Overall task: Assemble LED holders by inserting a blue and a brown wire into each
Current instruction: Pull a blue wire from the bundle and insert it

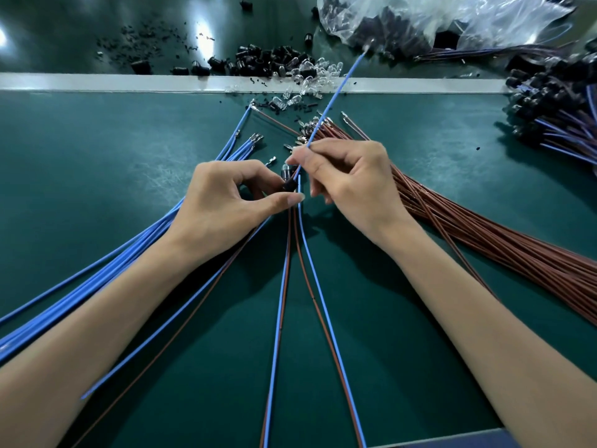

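- The LED holder (288,182), a small black barrel with a clear bulb at its far end, sits in the gap between the two hands, closer to the left one.
- The left hand (223,198) pinches the holder between curled fingers and thumb tip; the fingers hide most of it.
- The right hand (352,179) pinches a blue wire (336,92) between thumb and forefinger, just above the holder, its other fingers loosely curled.
- The wire's long axis runs from the holder up and away to the right of the right hand. Its near end meets the holder, though whether it is seated cannot be told.
- Judged from this, the coming push goes along that axis, down toward the left fingertips, with the right hand doing the work.
- Blue and brown trailing wires (281,302) run from the left hand's grip back between the forearms.
- A blue bundle (122,257) passes under the left forearm; a brown bundle (500,240) lies outside the right hand, both on the green tabletop (97,150).
- Beyond the hands lie loose clear bulbs (307,77).
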A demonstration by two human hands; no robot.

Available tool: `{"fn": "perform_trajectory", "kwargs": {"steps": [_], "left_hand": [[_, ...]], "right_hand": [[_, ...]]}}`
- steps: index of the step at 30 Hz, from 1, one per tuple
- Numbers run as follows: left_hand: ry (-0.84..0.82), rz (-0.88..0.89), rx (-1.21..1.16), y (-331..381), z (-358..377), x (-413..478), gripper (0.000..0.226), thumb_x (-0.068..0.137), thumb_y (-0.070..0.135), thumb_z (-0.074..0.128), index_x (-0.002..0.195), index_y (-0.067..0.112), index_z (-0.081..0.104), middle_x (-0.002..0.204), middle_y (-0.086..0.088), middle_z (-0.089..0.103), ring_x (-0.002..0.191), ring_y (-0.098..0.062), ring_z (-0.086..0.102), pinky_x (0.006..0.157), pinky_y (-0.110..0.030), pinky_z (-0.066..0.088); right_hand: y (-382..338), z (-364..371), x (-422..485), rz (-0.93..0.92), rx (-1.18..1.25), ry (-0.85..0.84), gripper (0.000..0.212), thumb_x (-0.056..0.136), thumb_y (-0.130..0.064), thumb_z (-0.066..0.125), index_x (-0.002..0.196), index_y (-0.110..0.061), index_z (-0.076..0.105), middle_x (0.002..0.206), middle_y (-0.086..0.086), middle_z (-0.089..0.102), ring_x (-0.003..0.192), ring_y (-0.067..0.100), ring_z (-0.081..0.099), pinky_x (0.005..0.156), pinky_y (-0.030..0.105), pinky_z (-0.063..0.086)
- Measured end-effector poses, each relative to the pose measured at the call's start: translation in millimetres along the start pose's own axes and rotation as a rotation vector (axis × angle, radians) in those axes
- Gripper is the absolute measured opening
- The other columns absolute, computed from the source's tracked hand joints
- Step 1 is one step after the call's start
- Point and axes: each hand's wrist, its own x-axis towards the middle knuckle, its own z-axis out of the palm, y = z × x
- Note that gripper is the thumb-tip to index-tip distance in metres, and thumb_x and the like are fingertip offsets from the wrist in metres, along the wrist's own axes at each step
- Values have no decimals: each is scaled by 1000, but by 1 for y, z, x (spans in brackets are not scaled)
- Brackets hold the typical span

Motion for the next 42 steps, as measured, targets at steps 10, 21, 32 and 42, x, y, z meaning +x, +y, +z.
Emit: {"fn": "perform_trajectory", "kwargs": {"steps": [10, 21, 32, 42], "left_hand": [[20, 16, 7, 0, 0, 0, 30, 68, 40, 75, 76, 11, 71, 66, 2, 66, 56, 2, 51, 57, -9, 40], [35, 14, 20, 0, 0, 1, 24, 69, 39, 76, 76, 17, 71, 64, 8, 64, 53, 4, 50, 56, -6, 37], [42, 19, 6, 0, 0, 0, 25, 69, 40, 75, 76, 16, 71, 66, 9, 65, 54, 3, 50, 57, -9, 39], [45, 47, 4, 0, 0, 0, 29, 70, 38, 75, 80, 12, 71, 68, 8, 65, 49, 4, 47, 53, -5, 34]], "right_hand": [[0, 5, 0, -5, 99, 98, 15, 94, -14, 56, 82, -17, 66, 52, -9, 54, 44, 3, 48, 45, 18, 39], [0, 0, 2, -22, 150, 177, 11, 94, -15, 56, 88, -14, 66, 52, -5, 53, 44, 8, 48, 43, 20, 38], [1, 2, 0, -11, 93, 118, 18, 95, -16, 55, 85, -15, 70, 51, -7, 54, 45, 7, 47, 46, 19, 38], [1, 4, -1, -7, 14, 74, 19, 92, -23, 59, 85, -10, 72, 54, -7, 56, 46, 8, 48, 48, 29, 41]]}}
